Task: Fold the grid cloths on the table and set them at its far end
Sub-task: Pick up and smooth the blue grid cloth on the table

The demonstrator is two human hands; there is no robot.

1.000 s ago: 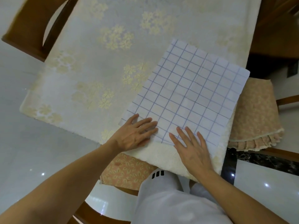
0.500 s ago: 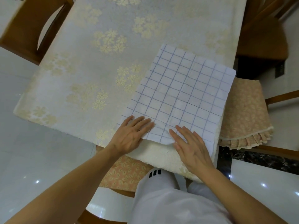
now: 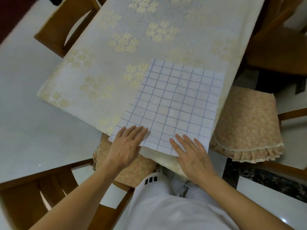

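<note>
One white cloth with a blue grid (image 3: 174, 103) lies spread flat at the near right corner of the table (image 3: 103, 67), which wears a cream tablecloth with gold flowers. Its near edge hangs slightly past the table's edge. My left hand (image 3: 127, 146) rests palm down on the cloth's near left corner, fingers spread. My right hand (image 3: 191, 153) lies flat on the near right edge, fingers apart. Neither hand grips the cloth.
A chair with a peach floral cushion (image 3: 247, 123) stands right of the table. Another cushioned seat (image 3: 132, 170) is below my hands. A wooden chair (image 3: 66, 29) stands at the far left, and one more (image 3: 279, 47) at the far right.
The view shifted so the cloth sits nearer me. Both hands slid back to the cloth's near edge, and that edge now overhangs the table.
</note>
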